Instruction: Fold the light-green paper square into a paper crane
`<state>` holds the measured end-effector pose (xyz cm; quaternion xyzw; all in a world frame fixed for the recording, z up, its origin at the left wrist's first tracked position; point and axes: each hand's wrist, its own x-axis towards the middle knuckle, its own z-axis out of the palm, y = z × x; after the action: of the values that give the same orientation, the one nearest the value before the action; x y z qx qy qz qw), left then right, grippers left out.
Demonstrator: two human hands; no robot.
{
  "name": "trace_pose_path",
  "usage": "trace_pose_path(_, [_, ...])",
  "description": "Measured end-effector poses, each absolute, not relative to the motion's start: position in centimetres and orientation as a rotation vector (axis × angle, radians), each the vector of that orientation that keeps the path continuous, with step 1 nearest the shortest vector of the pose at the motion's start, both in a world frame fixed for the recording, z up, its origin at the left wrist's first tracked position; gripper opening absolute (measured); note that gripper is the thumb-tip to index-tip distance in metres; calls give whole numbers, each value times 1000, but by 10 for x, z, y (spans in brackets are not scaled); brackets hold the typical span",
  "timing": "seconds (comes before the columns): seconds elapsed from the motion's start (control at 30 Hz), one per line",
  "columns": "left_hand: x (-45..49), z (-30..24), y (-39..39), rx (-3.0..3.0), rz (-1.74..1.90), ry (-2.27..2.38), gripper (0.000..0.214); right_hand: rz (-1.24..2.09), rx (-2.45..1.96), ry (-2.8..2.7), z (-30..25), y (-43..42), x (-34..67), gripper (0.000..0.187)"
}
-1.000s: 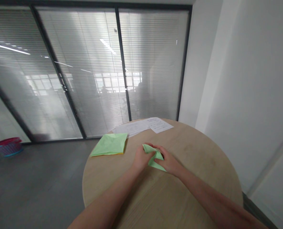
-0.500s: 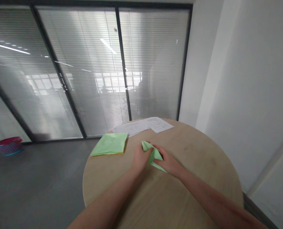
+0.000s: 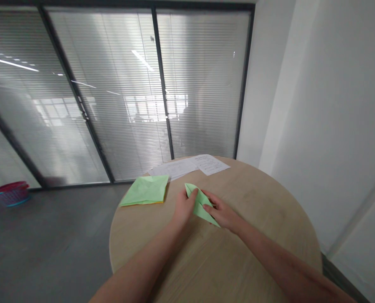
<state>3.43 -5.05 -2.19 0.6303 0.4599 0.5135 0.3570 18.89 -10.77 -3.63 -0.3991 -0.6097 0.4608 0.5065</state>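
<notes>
A light green piece of folded paper is held between my two hands above the middle of the round table. My left hand pinches its left side, thumb lying on the upper face. On the right side, my right hand grips the paper with the thumb on top; most of its other fingers are behind the sheet. The paper has a pointed upper corner and a long point reaching toward the lower right. Left of my hands lies a stack of green paper with a yellow-orange edge showing underneath.
White printed sheets overlap at the table's far edge. Behind stands a glass partition with blinds, and a white wall rises on the right. A red and blue basket sits on the grey floor at far left.
My left thumb has shifted up along the paper, and more of the sheet's face shows between my hands. Both hands still hold it in nearly the same place.
</notes>
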Motion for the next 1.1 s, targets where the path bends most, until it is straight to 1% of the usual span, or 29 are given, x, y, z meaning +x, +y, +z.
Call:
trace_pose_path(0.07, [34, -19, -53, 1640, 1328, 1150, 23, 1107, -938, -1480, -37, -106, 189, 61])
trace_pose_path(0.23, [36, -17, -59, 1641, 1326, 1173, 43, 1114, -925, -1511, -40, -106, 189, 66])
trace_pose_path(0.33, [38, -17, -59, 1625, 1338, 1184, 44, 1091, -925, -1548, -37, -109, 188, 69])
trace_pose_path(0.4, [38, -17, -58, 1616, 1335, 1156, 38, 1092, -924, -1560, -36, -110, 189, 69])
trace_pose_path(0.5, [37, -16, -56, 1594, 1284, 1124, 24, 1111, -876, -1569, -39, -107, 189, 71])
trace_pose_path(0.6, [36, -15, -57, 1568, 1272, 1126, 14, 1148, -867, -1534, -47, -101, 190, 82])
trace_pose_path(0.7, [36, -16, -59, 1551, 1293, 1101, 9, 1203, -904, -1496, -54, -97, 189, 95])
trace_pose_path(0.77, [36, -18, -58, 1527, 1309, 1099, 9, 1227, -925, -1479, -54, -97, 187, 98])
trace_pose_path(0.87, [38, -21, -56, 1438, 1325, 1100, 17, 1258, -932, -1453, -51, -99, 186, 96])
trace_pose_path(1.0, [38, -21, -55, 1372, 1343, 988, 41, 1285, -969, -1433, -47, -100, 188, 96])
trace_pose_path(1.1, [34, -17, -58, 1437, 1393, 929, 51, 1311, -1008, -1401, -49, -99, 191, 95])
